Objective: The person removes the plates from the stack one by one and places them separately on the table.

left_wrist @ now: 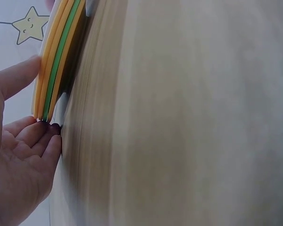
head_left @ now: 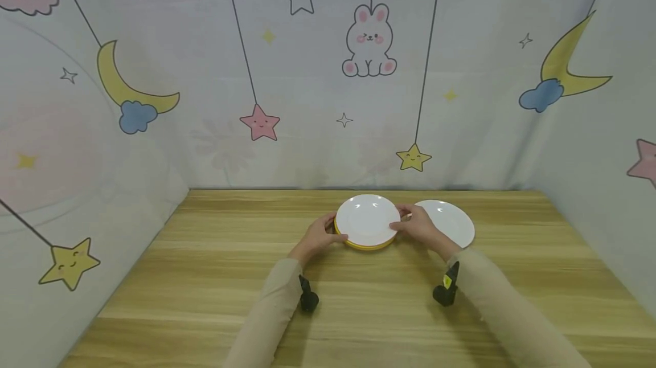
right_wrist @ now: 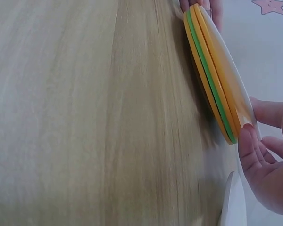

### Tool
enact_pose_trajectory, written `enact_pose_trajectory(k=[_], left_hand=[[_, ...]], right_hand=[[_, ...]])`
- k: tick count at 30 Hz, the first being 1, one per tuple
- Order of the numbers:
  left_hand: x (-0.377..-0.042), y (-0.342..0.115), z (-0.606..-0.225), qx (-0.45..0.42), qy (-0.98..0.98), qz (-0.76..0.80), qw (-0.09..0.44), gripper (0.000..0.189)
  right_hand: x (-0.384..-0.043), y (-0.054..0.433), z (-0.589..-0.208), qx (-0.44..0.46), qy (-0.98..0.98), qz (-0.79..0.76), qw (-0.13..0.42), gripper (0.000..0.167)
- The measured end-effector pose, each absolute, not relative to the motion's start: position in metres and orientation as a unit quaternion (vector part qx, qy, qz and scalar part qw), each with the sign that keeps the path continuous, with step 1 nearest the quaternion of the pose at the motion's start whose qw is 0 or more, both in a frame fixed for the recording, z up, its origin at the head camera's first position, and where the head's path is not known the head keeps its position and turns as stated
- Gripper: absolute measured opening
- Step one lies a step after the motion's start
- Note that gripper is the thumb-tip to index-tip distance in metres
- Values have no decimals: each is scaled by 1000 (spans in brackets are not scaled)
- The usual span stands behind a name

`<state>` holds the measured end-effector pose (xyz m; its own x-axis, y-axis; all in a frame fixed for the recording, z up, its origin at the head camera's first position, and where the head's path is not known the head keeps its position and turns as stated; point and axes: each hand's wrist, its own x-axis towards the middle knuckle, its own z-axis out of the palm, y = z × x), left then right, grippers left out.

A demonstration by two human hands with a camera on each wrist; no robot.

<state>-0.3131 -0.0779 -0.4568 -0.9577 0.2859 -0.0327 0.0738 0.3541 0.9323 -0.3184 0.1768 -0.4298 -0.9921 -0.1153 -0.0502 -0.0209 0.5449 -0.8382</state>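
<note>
A stack of round plates (left_wrist: 46,80) is between my two hands, with a white plate (head_left: 367,219) on top and orange and green edges below it. My left hand (head_left: 316,238) holds the stack's left side; in the left wrist view its thumb lies against the edges and its fingertips touch the stack's lower side. On the right side, my right hand (head_left: 419,225) pinches the white top plate's rim, thumb above and fingers at the edge. Whether the stack's base touches the table cannot be told.
Another white plate (head_left: 453,223) lies on the wooden table (head_left: 230,254), right of the stack and partly behind my right hand and wrist. A fabric wall (head_left: 318,157) printed with stars, moons and rabbits stands along the table's back and sides.
</note>
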Motion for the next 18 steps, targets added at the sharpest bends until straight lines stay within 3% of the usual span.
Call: enact_pose_trajectory(k=[18], left_hand=[[-313, -79, -456, 111, 821, 552, 96, 78]], right_hand=[[-318, 180, -430, -32, 804, -590, 68, 61]])
